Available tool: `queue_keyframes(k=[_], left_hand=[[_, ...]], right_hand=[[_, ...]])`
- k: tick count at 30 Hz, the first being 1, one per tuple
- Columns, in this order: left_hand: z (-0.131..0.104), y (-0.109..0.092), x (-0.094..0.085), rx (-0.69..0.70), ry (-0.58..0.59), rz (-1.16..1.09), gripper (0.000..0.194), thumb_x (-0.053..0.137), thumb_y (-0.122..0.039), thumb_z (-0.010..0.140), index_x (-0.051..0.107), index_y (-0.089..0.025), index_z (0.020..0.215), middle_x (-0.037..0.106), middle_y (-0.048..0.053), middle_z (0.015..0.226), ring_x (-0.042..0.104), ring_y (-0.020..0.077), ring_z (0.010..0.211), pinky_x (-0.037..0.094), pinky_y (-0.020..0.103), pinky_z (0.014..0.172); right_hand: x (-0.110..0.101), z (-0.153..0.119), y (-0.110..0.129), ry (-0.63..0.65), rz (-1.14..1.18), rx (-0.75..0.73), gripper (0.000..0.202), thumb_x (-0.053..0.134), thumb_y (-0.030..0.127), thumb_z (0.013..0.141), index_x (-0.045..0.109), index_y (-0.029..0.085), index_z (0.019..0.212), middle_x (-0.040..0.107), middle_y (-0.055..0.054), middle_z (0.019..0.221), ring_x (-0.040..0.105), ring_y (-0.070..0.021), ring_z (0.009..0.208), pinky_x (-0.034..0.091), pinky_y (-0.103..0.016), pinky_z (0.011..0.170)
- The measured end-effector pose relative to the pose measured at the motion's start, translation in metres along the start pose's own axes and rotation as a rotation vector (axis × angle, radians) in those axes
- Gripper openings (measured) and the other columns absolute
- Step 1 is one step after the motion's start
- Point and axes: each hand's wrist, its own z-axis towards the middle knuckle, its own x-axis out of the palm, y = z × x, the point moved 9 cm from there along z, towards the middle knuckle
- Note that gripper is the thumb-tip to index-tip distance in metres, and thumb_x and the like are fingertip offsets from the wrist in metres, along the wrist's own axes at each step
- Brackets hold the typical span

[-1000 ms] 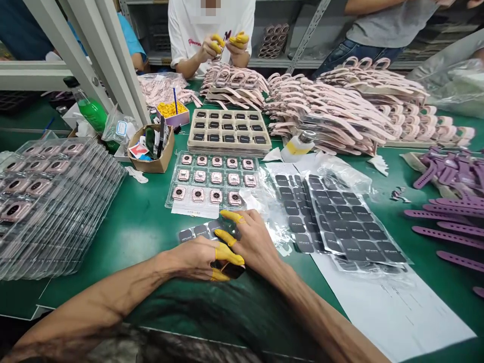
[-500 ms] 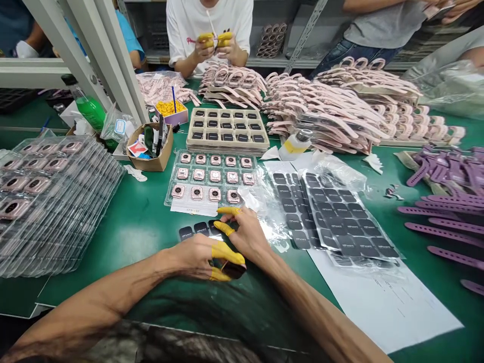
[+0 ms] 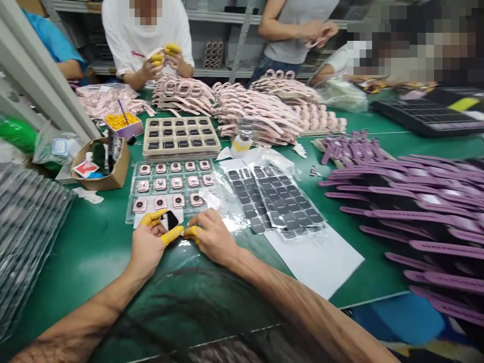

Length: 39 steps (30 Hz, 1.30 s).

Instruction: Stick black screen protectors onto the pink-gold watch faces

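Observation:
My left hand [image 3: 148,247], with yellow finger cots, grips a small smartwatch case [image 3: 171,219] with its dark screen showing. Close beside it, my right hand [image 3: 214,236] has its fingertips pinched together near the watch case's lower edge; what lies between them is too small to make out. Just beyond both hands lies a clear plastic tray [image 3: 130,201] with rows of pink watch cases. A white paper strip [image 3: 141,220] rests at the tray's front edge. The black labels seen earlier are hidden by my hands.
Sheets of black stickers [image 3: 293,204] lie right of the tray, over white paper [image 3: 321,267]. Purple straps [image 3: 427,201] fill the right side. Behind stand a beige tray [image 3: 181,151], a small bottle [image 3: 242,143], a cardboard box [image 3: 113,179] and pink straps [image 3: 260,111]. Stacked trays [image 3: 30,237] stand left.
The view has turned right. My left hand has raised and turned the watch case so its screen faces me. My right hand has left the black labels and come beside it, fingers pinched.

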Motion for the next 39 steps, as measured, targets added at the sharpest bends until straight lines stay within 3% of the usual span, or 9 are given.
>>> queue_keyframes(k=[3, 7, 11, 12, 16, 19, 23, 29, 39], left_hand=[[0.003, 0.0, -0.001, 0.009, 0.006, 0.001, 0.075, 0.104, -0.025, 0.046, 0.067, -0.017, 0.11, 0.072, -0.003, 0.085, 0.067, 0.0104, 0.068, 0.058, 0.023, 0.069], [0.005, 0.004, 0.004, -0.01, 0.039, 0.009, 0.076, 0.104, -0.026, 0.044, 0.066, -0.019, 0.109, 0.078, 0.004, 0.1, 0.076, 0.0194, 0.089, 0.062, 0.032, 0.084], [0.0, 0.005, 0.007, -0.032, 0.031, -0.021, 0.069, 0.1, -0.024, 0.051, 0.064, -0.019, 0.11, 0.077, 0.002, 0.096, 0.076, 0.0181, 0.088, 0.062, 0.031, 0.086], [-0.002, 0.006, 0.008, -0.042, 0.029, -0.027, 0.067, 0.099, -0.024, 0.053, 0.064, -0.019, 0.11, 0.077, 0.001, 0.094, 0.076, 0.0178, 0.087, 0.062, 0.031, 0.086], [-0.005, 0.009, 0.014, -0.05, 0.07, -0.02, 0.06, 0.095, -0.02, 0.057, 0.067, -0.018, 0.11, 0.078, 0.005, 0.098, 0.076, 0.0195, 0.09, 0.062, 0.032, 0.09], [-0.007, 0.009, 0.016, -0.01, 0.115, 0.057, 0.056, 0.095, -0.021, 0.059, 0.072, -0.017, 0.111, 0.079, 0.007, 0.098, 0.076, 0.0208, 0.091, 0.061, 0.033, 0.09], [-0.013, 0.012, 0.029, -0.03, 0.292, 0.231, 0.057, 0.093, -0.023, 0.064, 0.078, -0.019, 0.12, 0.08, 0.004, 0.086, 0.077, 0.0221, 0.083, 0.061, 0.033, 0.084], [-0.015, 0.01, 0.029, -0.046, 0.32, 0.398, 0.059, 0.093, -0.024, 0.066, 0.08, -0.021, 0.124, 0.083, 0.003, 0.084, 0.079, 0.0241, 0.083, 0.061, 0.033, 0.082], [-0.016, 0.009, 0.032, -0.01, 0.309, 0.449, 0.054, 0.091, -0.024, 0.068, 0.081, -0.022, 0.121, 0.083, 0.002, 0.081, 0.08, 0.0221, 0.08, 0.059, 0.029, 0.078]], right_hand=[[-0.002, -0.004, 0.001, 0.033, -0.016, -0.057, 0.024, 0.064, 0.017, 0.095, 0.075, 0.036, 0.086, 0.077, 0.003, 0.115, 0.064, -0.023, 0.105, 0.051, -0.043, 0.092], [-0.009, -0.007, -0.005, 0.017, -0.01, -0.068, 0.026, 0.064, 0.013, 0.092, 0.075, 0.037, 0.088, 0.073, -0.001, 0.125, 0.062, -0.0267, 0.115, 0.052, -0.048, 0.096], [-0.024, -0.01, 0.004, 0.054, 0.338, -0.161, 0.012, 0.07, 0.024, 0.092, 0.074, 0.034, 0.086, 0.075, -0.003, 0.11, 0.066, -0.025, 0.105, 0.053, -0.05, 0.096], [-0.029, -0.009, 0.0, 0.059, 0.492, -0.113, 0.007, 0.074, 0.031, 0.092, 0.074, 0.032, 0.085, 0.074, -0.002, 0.102, 0.067, -0.0235, 0.098, 0.054, -0.048, 0.092], [-0.035, -0.003, -0.034, -0.044, 0.923, 0.307, 0.041, 0.085, 0.062, 0.077, 0.067, 0.027, 0.069, 0.069, -0.003, 0.088, 0.064, -0.0204, 0.078, 0.054, -0.039, 0.071], [-0.02, -0.003, -0.044, -0.088, 1.018, 0.542, 0.043, 0.091, 0.064, 0.068, 0.07, 0.028, 0.079, 0.067, 0.0, 0.08, 0.061, -0.0177, 0.072, 0.053, -0.036, 0.07], [0.004, -0.013, -0.049, -0.123, 1.084, 0.748, 0.05, 0.096, 0.06, 0.061, 0.075, 0.025, 0.091, 0.071, 0.001, 0.079, 0.065, -0.0162, 0.075, 0.055, -0.032, 0.075], [0.019, -0.03, -0.051, -0.122, 1.114, 0.904, 0.051, 0.102, 0.053, 0.051, 0.076, 0.022, 0.081, 0.075, -0.002, 0.081, 0.067, -0.0176, 0.076, 0.056, -0.03, 0.072], [0.024, -0.029, -0.043, -0.109, 1.079, 0.902, 0.053, 0.1, 0.058, 0.052, 0.074, 0.021, 0.079, 0.076, -0.002, 0.079, 0.067, -0.0171, 0.074, 0.057, -0.032, 0.075]])
